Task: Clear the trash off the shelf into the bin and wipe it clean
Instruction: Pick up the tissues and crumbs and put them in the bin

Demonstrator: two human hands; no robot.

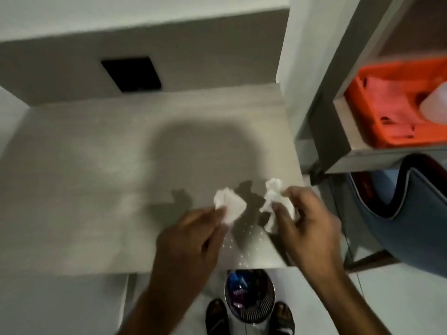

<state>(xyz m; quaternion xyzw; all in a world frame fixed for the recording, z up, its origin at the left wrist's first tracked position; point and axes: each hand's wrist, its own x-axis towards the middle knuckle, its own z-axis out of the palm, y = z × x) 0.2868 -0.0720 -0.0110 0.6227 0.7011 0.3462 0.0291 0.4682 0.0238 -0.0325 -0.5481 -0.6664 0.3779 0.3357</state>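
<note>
Above the front right part of the grey shelf [96,189], my left hand [188,238] pinches a crumpled white tissue [231,205]. My right hand [312,223] grips a second crumpled white tissue [272,197] just beside it. Small white specks [244,240] lie scattered on the shelf under the two tissues. On the floor below the shelf's front edge, between my two sandalled feet, stands a round wire-mesh bin [249,296] holding some coloured wrappers.
A black square opening [131,73] sits in the back panel. To the right, a side shelf holds an orange tray [396,105] with pink cloths and a white container [435,105]. A dark blue chair [411,213] stands below it.
</note>
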